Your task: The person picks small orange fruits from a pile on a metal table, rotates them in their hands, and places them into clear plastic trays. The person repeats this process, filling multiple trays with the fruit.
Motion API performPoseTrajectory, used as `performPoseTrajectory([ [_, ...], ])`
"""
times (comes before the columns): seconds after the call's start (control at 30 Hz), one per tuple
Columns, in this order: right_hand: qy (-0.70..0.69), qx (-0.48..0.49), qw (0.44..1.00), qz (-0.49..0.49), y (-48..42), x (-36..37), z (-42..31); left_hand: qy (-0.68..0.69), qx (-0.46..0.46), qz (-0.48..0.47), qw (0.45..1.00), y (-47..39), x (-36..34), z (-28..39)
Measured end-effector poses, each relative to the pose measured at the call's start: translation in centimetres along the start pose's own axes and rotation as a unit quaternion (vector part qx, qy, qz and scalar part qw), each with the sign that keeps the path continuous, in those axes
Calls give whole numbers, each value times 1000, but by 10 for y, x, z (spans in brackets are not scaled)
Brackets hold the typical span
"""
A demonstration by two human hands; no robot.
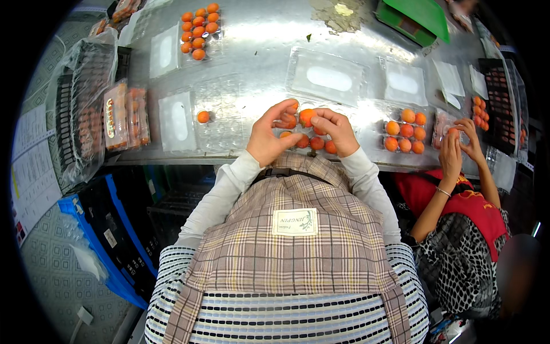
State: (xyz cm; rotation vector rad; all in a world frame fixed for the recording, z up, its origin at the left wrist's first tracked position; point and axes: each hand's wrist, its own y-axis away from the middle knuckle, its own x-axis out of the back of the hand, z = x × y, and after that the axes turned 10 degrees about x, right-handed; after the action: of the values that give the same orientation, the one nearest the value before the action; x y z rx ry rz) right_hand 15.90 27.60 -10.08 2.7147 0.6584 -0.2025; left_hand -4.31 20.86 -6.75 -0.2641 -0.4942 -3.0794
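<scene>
My right hand (337,131) pinches an orange round fruit (307,118) between thumb and fingers, above a clear plastic tray that holds several more such fruits (317,143). Just left of it, my left hand (273,133) is curved with thumb and fingers apart, over fruits at the tray's left side; its fingertips are close to one fruit, and contact is unclear. To the left, a clear moulded tray (219,133) has a single fruit (203,116) in its upper left part. Behind my hands lies a clear lidded container with a white pad (328,77).
Filled trays stand at the back left (198,43) and on the right (405,130). Packed boxes (116,118) and a plastic-wrapped black crate (81,107) are at the left edge. A green container (412,19) is at the back right. A co-worker's hands (451,157) handle fruit at the right.
</scene>
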Motion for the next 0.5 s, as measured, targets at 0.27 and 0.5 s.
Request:
performPoseTrajectory([
  [0.27, -220, -65, 973, -39, 23, -23, -29, -29, -85, 21, 996, 2, -7, 32],
  [0.5, -84, 72, 994, 24, 21, -15, -28, 128, -4, -4, 992, 4, -5, 29],
])
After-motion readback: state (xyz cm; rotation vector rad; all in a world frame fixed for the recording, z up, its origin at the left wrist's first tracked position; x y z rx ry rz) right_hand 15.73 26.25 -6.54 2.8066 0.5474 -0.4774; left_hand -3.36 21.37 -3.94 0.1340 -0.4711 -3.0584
